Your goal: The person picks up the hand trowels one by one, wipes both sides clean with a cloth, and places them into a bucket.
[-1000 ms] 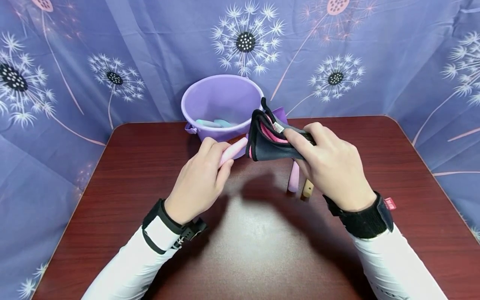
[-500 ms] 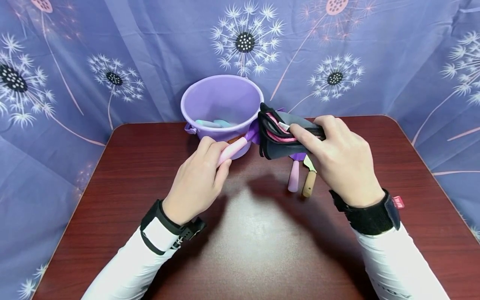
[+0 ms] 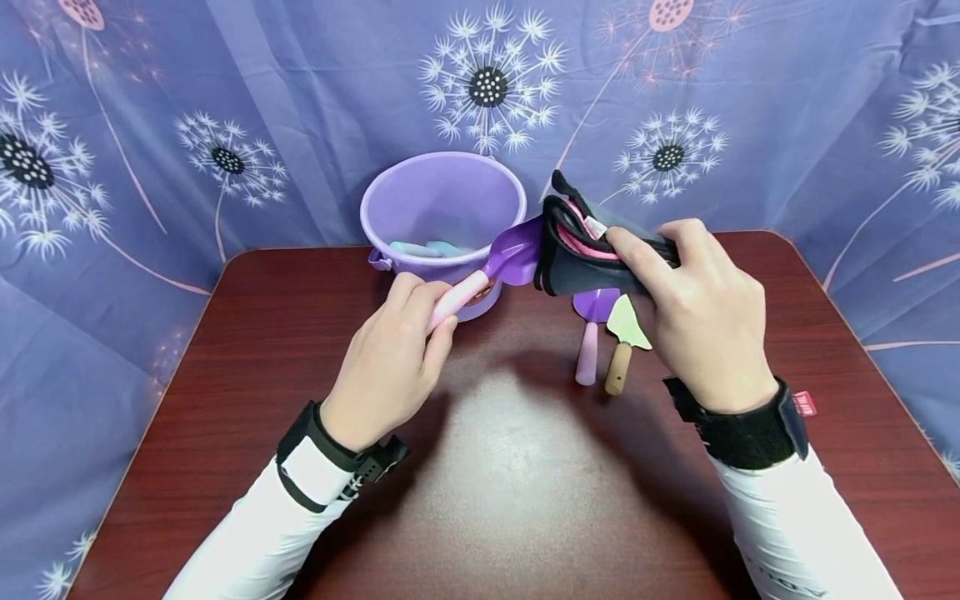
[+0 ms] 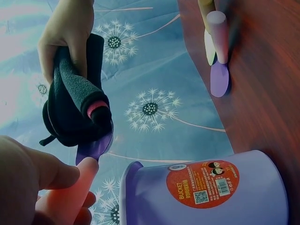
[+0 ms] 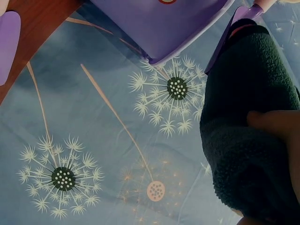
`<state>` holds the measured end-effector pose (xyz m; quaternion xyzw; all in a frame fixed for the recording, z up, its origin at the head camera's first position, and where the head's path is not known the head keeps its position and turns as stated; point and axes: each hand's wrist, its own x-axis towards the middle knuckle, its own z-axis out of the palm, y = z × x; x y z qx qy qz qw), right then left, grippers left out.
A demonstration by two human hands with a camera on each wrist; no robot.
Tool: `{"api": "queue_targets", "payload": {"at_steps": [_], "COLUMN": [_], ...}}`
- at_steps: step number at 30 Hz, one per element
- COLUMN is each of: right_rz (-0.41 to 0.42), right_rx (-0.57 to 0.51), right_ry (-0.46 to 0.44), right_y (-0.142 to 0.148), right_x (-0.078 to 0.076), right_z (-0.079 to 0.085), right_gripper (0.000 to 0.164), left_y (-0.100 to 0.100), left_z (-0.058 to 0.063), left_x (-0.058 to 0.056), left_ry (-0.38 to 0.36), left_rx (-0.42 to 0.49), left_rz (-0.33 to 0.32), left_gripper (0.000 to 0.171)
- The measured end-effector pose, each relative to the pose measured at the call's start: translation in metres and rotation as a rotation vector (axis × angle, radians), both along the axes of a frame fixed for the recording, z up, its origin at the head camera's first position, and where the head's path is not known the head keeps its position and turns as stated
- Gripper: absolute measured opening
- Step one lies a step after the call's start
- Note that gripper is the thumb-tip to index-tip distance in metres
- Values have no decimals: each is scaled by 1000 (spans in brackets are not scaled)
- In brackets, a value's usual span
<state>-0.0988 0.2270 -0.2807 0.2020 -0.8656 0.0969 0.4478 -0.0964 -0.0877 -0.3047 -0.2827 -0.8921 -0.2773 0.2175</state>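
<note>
2-handed near bucket (image 3: 420, 265), gripping shovel (image 3: 516, 252) in left hand (image 3: 388, 354), cloth (image 3: 581, 271) in right hand (image 3: 703, 317). Steady shovel; wipe evenly.

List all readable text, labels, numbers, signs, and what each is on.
"BUCKET": orange label on the purple bucket, left wrist view.
Same label: Chinese characters and fine print, too blurred to quote; QR code and barcode, no legible digits.
Red tag at the right wristband: too small.
White tag on the dark cloth: unreadable.
Right sleeve: print illegible.
</note>
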Motion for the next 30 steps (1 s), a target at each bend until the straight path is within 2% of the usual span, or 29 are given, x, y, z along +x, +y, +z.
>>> {"api": "queue_targets", "payload": {"at_steps": [6, 11, 16, 23, 30], "right_rz": [-44, -42, -10, 60, 118], "right_rx": [-18, -22, -11, 19, 39], "right_ry": [-11, -17, -34, -76, -78], "right_y": [1, 0, -4, -14, -20], "right_x": [1, 1, 3, 6, 5], "right_z": [0, 0, -2, -7, -10], "right_gripper": [32, 32, 34, 46, 37], "left_y": [0, 1, 3, 6, 6], "left_z": [0, -1, -4, -5, -6], "left_x": [0, 0, 1, 1, 2], "left_ry": [16, 7, -10, -12, -20], "left_rx": [13, 27, 30, 37, 30], "left_rz": [1, 6, 20, 21, 22], "left_gripper": [25, 25, 26, 26, 26]}}
